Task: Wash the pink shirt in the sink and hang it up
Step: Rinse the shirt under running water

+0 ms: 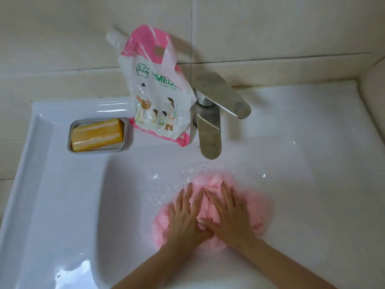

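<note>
Since the pink shirt (257, 207) lies bunched right under both palms, at 6 o'clock from the faucet (209, 134) in the sink (62, 184), neither hand is nearer. The left hand (184, 215) and right hand (230, 217) press flat side by side, fingers straight toward 12, thumbs touching. The wad's long axis runs roughly 9-to-3.

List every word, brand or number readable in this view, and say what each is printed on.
"UMEIJ": green capitals on the detergent pouch; the first letter is uncertain and the end is lost at a crease.
Small green line beneath it: too blurred to read.
Soap bar, faucet, pink shirt: no text visible.
</note>
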Demonstrator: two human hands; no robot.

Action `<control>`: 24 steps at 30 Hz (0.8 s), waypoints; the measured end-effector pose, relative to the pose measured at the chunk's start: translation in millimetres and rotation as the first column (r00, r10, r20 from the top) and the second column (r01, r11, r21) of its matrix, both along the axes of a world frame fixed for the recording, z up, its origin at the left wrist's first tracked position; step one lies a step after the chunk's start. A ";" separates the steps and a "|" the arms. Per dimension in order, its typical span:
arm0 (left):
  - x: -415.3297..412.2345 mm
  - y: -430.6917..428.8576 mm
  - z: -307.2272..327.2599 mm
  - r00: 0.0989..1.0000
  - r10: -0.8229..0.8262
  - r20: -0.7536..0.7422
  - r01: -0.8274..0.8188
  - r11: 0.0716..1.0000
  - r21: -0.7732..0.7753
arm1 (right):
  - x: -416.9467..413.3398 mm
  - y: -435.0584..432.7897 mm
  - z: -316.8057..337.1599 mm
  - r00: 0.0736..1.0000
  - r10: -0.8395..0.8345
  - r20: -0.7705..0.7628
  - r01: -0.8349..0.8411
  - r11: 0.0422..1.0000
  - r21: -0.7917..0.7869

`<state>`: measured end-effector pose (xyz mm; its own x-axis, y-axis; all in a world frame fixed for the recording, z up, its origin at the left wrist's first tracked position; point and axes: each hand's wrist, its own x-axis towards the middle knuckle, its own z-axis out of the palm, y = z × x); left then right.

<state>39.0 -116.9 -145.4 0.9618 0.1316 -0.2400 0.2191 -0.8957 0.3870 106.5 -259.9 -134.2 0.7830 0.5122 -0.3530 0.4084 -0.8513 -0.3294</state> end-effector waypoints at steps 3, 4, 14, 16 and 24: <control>8.1 -3.0 -3.4 0.997 0.036 0.066 -0.041 0.997 0.069 | 9.7 8.5 -9.8 0.991 0.024 0.130 -0.027 0.999 0.022; 11.3 -3.6 -4.4 0.995 0.043 0.086 -0.050 0.995 0.084 | 13.0 11.1 -13.0 0.983 0.036 0.180 -0.040 0.999 0.018; 37.3 4.1 -23.7 0.997 -0.075 -0.036 0.082 0.951 0.299 | 37.2 29.7 -32.3 0.994 -0.043 0.099 0.038 0.998 0.055; 46.9 5.0 -19.9 0.998 -0.026 -0.065 0.040 0.976 0.212 | 41.0 34.5 -28.4 0.995 -0.096 0.012 0.096 0.995 0.042; 78.0 15.5 0.2 0.971 0.195 -0.138 -0.195 0.981 0.009 | 49.3 58.5 -7.5 0.846 -0.510 -0.157 0.533 0.823 0.197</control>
<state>117.0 -101.3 -145.2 0.8753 0.3120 -0.3693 0.4409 -0.8288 0.3446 155.9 -201.4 -141.7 0.9251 0.1106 -0.3634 -0.1174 -0.8265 -0.5505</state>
